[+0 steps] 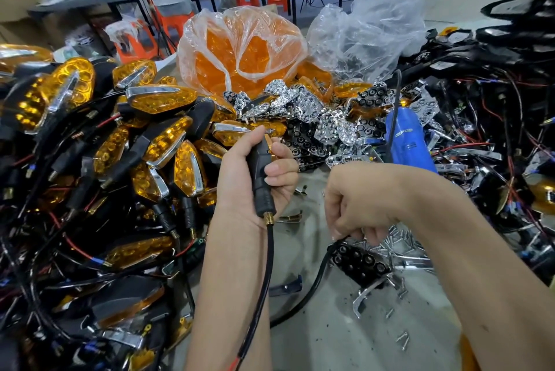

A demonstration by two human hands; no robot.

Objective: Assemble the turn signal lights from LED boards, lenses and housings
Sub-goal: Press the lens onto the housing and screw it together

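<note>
A black housing [260,169] with its threaded brass stud and a black lead trailing toward the camera is held upright in the left hand [255,178], the grip curled round its stalk just left of the blue screwdriver [410,142], which lies on the worktop [330,337]. The right hand [357,205] is curled in front of the screwdriver, over a scatter of small screws [402,238]; its grip looks narrow, as if something small or the black lead beneath it were pinched, but what it holds cannot be told. A finished pile of amber lights [120,145] is stacked well left of the screwdriver; chromed reflectors [300,103] and a bag of amber lenses [240,49] lie behind it, and wired housings [495,130] are heaped to its right. The housing is judged light and stiff, moulded plastic on a rubbery stalk, so it is best taken by the stalk or body, as it is now, not by the thin lead, which could be strained at its exit. The lenses are judged hard, smooth and easily scuffed or cracked, and are better held by the edges. The reflectors are likely thin and easily marked by fingers. The screws are small and loose, and would be easily dropped or scattered.
</note>
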